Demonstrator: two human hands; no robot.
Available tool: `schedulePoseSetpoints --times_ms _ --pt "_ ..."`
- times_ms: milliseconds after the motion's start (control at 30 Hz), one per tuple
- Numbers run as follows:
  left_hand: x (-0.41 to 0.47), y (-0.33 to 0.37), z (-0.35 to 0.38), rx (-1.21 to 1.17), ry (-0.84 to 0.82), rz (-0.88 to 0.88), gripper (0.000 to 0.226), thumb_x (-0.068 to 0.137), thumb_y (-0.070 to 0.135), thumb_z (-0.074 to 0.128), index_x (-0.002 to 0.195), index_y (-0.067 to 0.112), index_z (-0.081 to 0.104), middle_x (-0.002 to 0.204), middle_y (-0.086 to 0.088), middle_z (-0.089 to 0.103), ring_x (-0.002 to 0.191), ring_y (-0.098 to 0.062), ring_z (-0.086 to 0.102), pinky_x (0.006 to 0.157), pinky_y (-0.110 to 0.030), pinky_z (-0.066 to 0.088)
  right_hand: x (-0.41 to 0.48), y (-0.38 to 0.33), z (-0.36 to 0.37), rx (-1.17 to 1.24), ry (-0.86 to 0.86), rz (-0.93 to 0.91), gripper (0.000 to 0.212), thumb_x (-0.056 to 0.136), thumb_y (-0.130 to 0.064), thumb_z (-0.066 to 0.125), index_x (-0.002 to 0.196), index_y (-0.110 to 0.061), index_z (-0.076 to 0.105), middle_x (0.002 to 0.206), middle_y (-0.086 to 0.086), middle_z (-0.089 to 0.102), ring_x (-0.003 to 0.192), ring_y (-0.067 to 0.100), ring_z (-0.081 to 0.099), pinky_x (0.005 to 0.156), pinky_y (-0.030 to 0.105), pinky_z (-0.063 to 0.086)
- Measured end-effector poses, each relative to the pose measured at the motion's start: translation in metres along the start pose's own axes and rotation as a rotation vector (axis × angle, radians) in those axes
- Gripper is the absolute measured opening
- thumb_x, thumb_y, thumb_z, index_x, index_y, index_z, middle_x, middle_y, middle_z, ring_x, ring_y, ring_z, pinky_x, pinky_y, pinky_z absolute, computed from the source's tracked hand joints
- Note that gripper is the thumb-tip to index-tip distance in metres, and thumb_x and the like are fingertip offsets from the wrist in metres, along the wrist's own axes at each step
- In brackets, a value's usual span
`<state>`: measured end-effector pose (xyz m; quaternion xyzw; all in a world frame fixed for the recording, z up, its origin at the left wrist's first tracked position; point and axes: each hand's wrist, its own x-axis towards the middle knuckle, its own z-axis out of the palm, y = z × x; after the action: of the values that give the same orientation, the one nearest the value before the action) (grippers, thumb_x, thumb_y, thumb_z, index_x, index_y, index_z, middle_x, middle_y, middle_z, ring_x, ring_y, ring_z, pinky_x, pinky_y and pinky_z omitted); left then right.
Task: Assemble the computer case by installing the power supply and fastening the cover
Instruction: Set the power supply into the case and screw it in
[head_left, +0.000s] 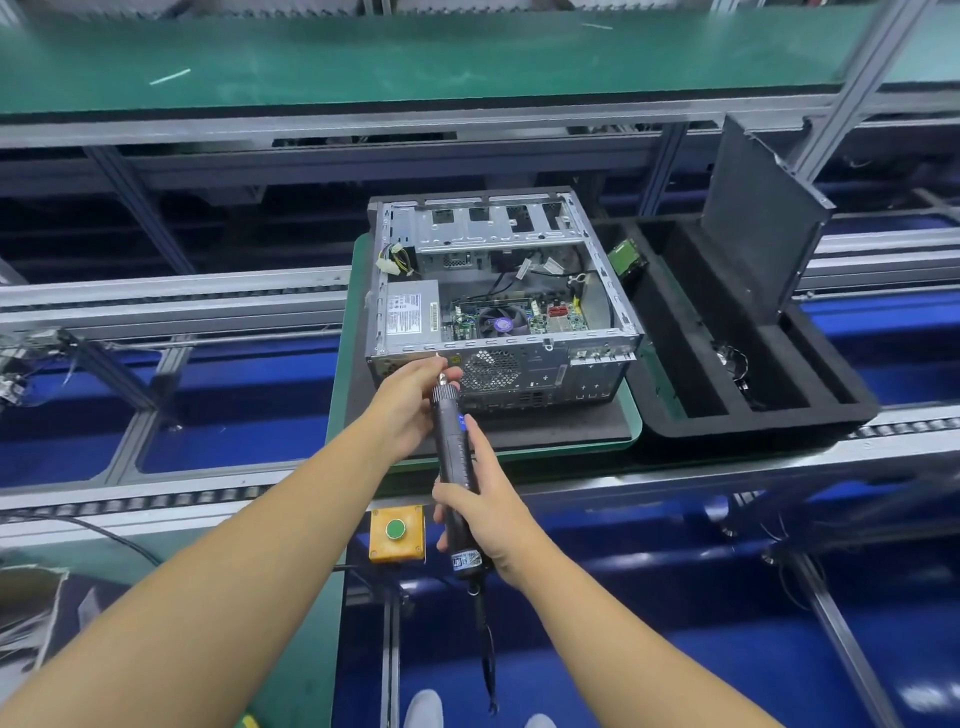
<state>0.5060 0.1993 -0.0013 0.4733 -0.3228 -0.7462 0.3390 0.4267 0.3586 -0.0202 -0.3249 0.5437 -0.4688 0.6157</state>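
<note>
On the green-edged pallet (353, 332) at mid-scene lies the open computer case (498, 291) — bare stamped steel, its perforated rear panel facing near. Within its left side sits the boxy grey power supply (413, 317), whose white label is too small to read. The right hand (485, 506) has its fingers wrapped around a black cylindrical electric screwdriver (456, 462), tip against the case's near-left top edge, while the left hand (415, 397) pinches the bit end. To the right, a black foam tray (753, 364) props the dark flat cover (761, 218) upright.
</note>
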Motion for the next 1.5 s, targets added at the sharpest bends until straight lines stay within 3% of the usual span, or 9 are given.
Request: schedulePoseSetpoints --times_ms 333,633,800,933,1000,1067,1233,1367,1500 --pt "-0.025 -0.005 0.002 0.204 -0.311 -0.075 0.059 0.089 0.055 0.059 0.124 0.007 0.064 0.120 -0.009 0.071 0.104 -0.022 0.067 0.100 -0.040 0.044 0.003 -0.021 -0.008 0.496 -0.008 -0.002 0.065 0.084 -0.017 0.053 0.144 -0.037 0.045 0.090 0.012 0.064 0.066 0.024 0.062 0.050 0.035 0.053" --pt "-0.047 0.013 0.027 -0.314 -0.252 0.020 0.027 0.092 0.038 0.047 0.096 0.013 0.054 0.065 0.002 0.050 0.055 -0.017 0.050 0.057 -0.029 0.050 -0.014 -0.049 -0.017 0.578 -0.233 0.033 0.048 0.088 -0.013 0.049 0.135 -0.002 0.050 0.112 0.025 0.063 0.082 0.033 0.065 0.073 0.041 0.057" --pt "-0.053 0.020 0.018 -0.490 -0.422 -0.007 0.043 0.085 0.061 0.054 0.077 0.019 0.048 0.050 0.010 0.040 0.039 -0.007 0.038 0.041 -0.022 0.037 -0.021 -0.054 -0.025 0.545 -0.453 0.092 0.053 0.096 -0.003 0.043 0.149 -0.011 0.043 0.137 0.021 0.058 0.106 0.040 0.063 0.090 0.059 0.054" --pt "-0.055 0.021 0.009 -0.592 -0.589 -0.020 0.053 0.074 0.069 0.063 0.072 0.016 0.057 0.049 0.008 0.052 0.034 -0.002 0.048 0.038 -0.018 0.042 -0.026 -0.049 -0.030 0.487 -0.532 0.083 0.075 0.084 0.015 0.047 0.150 -0.019 0.048 0.143 0.009 0.056 0.086 0.020 0.066 0.076 0.037 0.058" --pt "-0.055 0.021 0.007 -0.671 -0.667 -0.043 0.053 0.071 0.065 0.068 0.072 0.013 0.060 0.049 0.006 0.056 0.036 -0.004 0.053 0.039 -0.020 0.045 -0.026 -0.046 -0.029 0.469 -0.556 0.058 0.076 0.086 0.018 0.050 0.149 -0.025 0.051 0.144 0.002 0.057 0.068 0.013 0.042 0.065 0.021 0.039" --pt "-0.054 0.020 0.006 -0.719 -0.722 -0.061 0.053 0.075 0.061 0.072 0.075 0.009 0.062 0.051 0.003 0.058 0.039 -0.009 0.057 0.041 -0.023 0.048 -0.026 -0.045 -0.029 0.445 -0.581 0.011 0.078 0.088 0.019 0.053 0.150 -0.029 0.051 0.146 0.000 0.055 0.078 0.016 0.035 0.067 0.025 0.028" --pt "-0.055 0.019 0.009 -0.786 -0.849 -0.073 0.055 0.083 0.057 0.070 0.087 0.002 0.066 0.060 -0.006 0.065 0.049 -0.018 0.065 0.049 -0.027 0.049 -0.028 -0.047 -0.029 0.398 -0.660 -0.075 0.085 0.087 0.021 0.054 0.153 -0.031 0.046 0.158 0.002 0.042 0.123 0.031 0.057 0.106 0.048 0.047" --pt "-0.058 0.019 0.012 -0.795 -0.886 -0.061 0.057 0.084 0.059 0.067 0.088 0.001 0.066 0.059 -0.006 0.066 0.049 -0.017 0.065 0.048 -0.026 0.048 -0.032 -0.050 -0.028 0.408 -0.650 -0.059 0.084 0.088 0.021 0.053 0.156 -0.028 0.043 0.158 0.001 0.042 0.121 0.029 0.060 0.091 0.033 0.056" --pt "-0.060 0.020 0.014 -0.794 -0.893 -0.062 0.053 0.083 0.054 0.070 0.083 0.002 0.065 0.055 -0.005 0.063 0.043 -0.016 0.062 0.045 -0.025 0.046 -0.033 -0.051 -0.027 0.378 -0.573 -0.067 0.076 0.089 0.012 0.059 0.151 -0.030 0.048 0.153 -0.001 0.048 0.136 0.023 0.051 0.100 0.042 0.054"
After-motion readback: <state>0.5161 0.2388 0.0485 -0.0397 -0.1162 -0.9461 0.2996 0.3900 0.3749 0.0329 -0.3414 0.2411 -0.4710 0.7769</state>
